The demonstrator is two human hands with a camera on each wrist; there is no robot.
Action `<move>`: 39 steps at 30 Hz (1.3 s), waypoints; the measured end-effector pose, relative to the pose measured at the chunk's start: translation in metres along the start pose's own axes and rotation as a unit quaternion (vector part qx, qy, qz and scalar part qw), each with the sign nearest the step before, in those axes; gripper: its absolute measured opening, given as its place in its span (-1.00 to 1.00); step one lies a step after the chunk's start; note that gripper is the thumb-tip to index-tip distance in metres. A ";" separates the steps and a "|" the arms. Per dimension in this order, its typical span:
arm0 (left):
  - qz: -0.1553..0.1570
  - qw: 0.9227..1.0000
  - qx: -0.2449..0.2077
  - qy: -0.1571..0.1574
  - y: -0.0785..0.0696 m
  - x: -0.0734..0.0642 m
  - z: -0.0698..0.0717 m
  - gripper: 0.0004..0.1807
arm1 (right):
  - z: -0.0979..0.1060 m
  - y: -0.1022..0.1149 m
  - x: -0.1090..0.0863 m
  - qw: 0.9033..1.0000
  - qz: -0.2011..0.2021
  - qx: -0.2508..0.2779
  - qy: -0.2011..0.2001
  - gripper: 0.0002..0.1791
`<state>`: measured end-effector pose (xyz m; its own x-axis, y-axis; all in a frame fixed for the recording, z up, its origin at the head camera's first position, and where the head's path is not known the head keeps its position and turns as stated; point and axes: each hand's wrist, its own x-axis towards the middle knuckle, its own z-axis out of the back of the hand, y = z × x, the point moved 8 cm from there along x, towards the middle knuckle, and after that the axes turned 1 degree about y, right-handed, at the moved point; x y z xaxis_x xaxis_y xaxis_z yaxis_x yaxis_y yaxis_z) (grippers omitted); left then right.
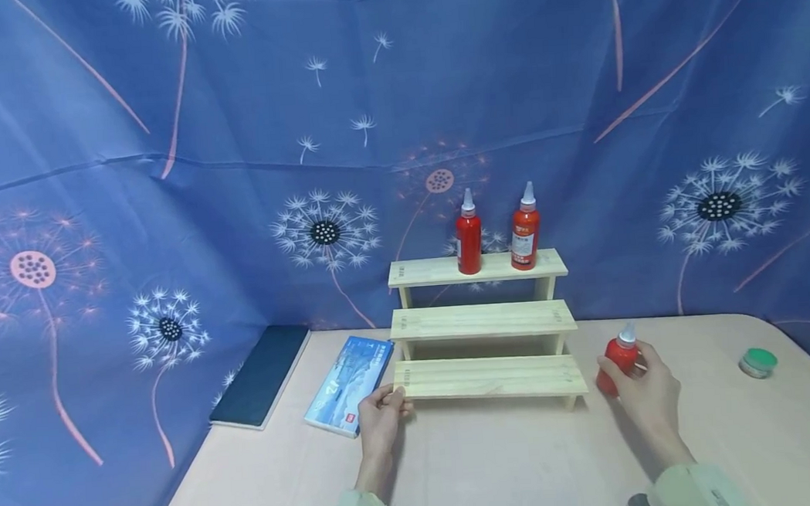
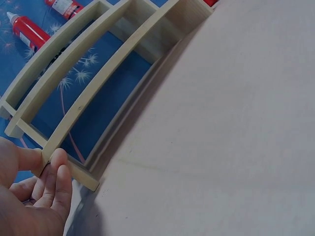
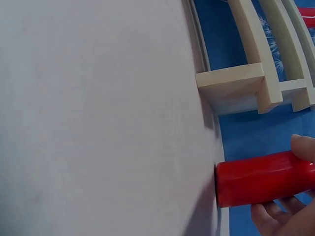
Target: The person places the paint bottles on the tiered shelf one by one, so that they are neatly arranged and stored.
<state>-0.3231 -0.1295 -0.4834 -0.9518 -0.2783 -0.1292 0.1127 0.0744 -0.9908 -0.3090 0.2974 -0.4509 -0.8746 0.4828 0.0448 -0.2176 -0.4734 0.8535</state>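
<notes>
A three-step wooden rack [image 1: 482, 322] stands at the back middle of the table. My left hand [image 1: 382, 423] pinches the left end of its lowest step between thumb and fingers, as the left wrist view shows up close. To the right of the rack, my right hand [image 1: 646, 393] grips a red squeeze bottle [image 3: 261, 179] with a pale pointed cap, thumb on one side and fingers on the other. The bottle is upright, its base close over the table. Two more red bottles, one on the left [image 1: 469, 237] and one on the right [image 1: 524, 234], stand on the top step.
Left of the rack lie a blue and white flat box [image 1: 350, 384] and a dark-covered book [image 1: 262, 378]. A small jar with a green lid [image 1: 758, 363] sits at the far right. Behind the table [image 1: 501, 464] hangs a blue dandelion-print cloth [image 1: 564, 119].
</notes>
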 end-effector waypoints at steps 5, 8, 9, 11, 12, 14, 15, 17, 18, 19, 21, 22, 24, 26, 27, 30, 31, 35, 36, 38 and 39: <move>-0.001 1.000 -0.002 0.006 -0.001 -0.002 -0.002 -0.69 | 0.011 0.007 -0.006 1.000 -0.003 0.001 -0.002 -0.20; -0.005 1.000 0.001 0.002 -0.002 -0.002 -0.001 -0.70 | 0.017 0.019 -0.012 1.000 0.016 0.002 -0.004 -0.23; -0.007 1.000 0.002 0.001 -0.002 -0.002 -0.001 -0.70 | 0.019 0.023 -0.014 1.000 0.021 0.003 -0.005 -0.24; -0.008 1.000 0.005 0.000 -0.002 -0.001 0.000 -0.70 | 0.023 0.030 -0.019 0.999 0.031 0.007 -0.009 -0.28; -0.008 1.000 0.006 0.001 -0.002 -0.001 0.000 -0.70 | 0.025 0.034 -0.022 0.999 0.037 0.007 -0.011 -0.29; -0.008 1.000 0.007 0.002 -0.002 -0.001 0.000 -0.70 | 0.027 0.040 -0.027 0.999 0.042 -0.001 -0.008 -0.28; -0.008 1.000 0.008 0.002 -0.002 -0.002 0.000 -0.70 | 0.028 0.042 -0.029 0.999 0.045 -0.002 -0.006 -0.28; -0.010 1.000 0.008 0.001 -0.002 -0.002 0.000 -0.70 | 0.029 0.048 -0.035 0.999 0.054 -0.005 -0.001 -0.28; -0.012 1.000 0.007 0.001 -0.003 -0.002 0.000 -0.69 | 0.030 0.051 -0.037 0.998 0.058 -0.009 0.001 -0.27; -0.014 1.000 0.006 0.001 -0.003 -0.002 0.000 -0.70 | 0.030 0.054 -0.040 0.998 0.063 -0.011 0.002 -0.28; -0.015 1.000 0.005 0.002 -0.003 -0.002 0.000 -0.70 | 0.032 0.061 -0.046 0.997 0.076 -0.006 -0.001 -0.30; -0.015 1.000 0.004 0.003 -0.003 -0.003 0.000 -0.70 | 0.033 0.064 -0.048 0.997 0.083 -0.006 -0.001 -0.31; -0.016 1.000 0.003 0.004 -0.003 -0.003 -0.001 -0.70 | 0.034 0.072 -0.053 0.995 0.098 -0.005 -0.004 -0.32; -0.016 1.000 0.002 0.003 -0.002 -0.002 -0.001 -0.71 | 0.034 0.080 -0.057 0.994 0.112 0.000 -0.004 -0.33; -0.016 1.000 0.001 0.002 -0.001 -0.002 -0.001 -0.71 | 0.033 0.083 -0.059 0.993 0.118 0.003 -0.003 -0.33; -0.017 1.000 -0.002 0.001 -0.001 -0.001 0.000 -0.71 | 0.030 0.092 -0.064 0.991 0.131 0.009 0.002 -0.34; -0.016 1.000 -0.003 0.002 0.000 -0.001 0.000 -0.71 | 0.029 0.095 -0.065 0.991 0.133 0.009 0.005 -0.34; -0.017 1.000 -0.003 0.003 0.000 -0.002 -0.001 -0.71 | 0.024 0.103 -0.069 0.990 0.136 0.010 0.019 -0.34; -0.016 1.000 -0.003 0.003 0.000 -0.002 -0.001 -0.71 | 0.022 0.105 -0.070 0.990 0.136 0.012 0.021 -0.34; -0.019 1.000 -0.003 0.004 -0.001 -0.003 -0.001 -0.70 | 0.019 0.110 -0.071 0.990 0.138 0.019 0.024 -0.35; -0.019 1.000 -0.002 0.004 -0.001 -0.003 -0.001 -0.70 | 0.017 0.112 -0.071 0.990 0.140 0.024 0.025 -0.35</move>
<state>-0.3206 -0.1275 -0.4818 -0.9576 -0.2737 -0.0905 0.0746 0.0678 -0.9949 -0.2639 0.2226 -0.3492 -0.9185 0.2998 0.2579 0.0556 -0.5477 0.8348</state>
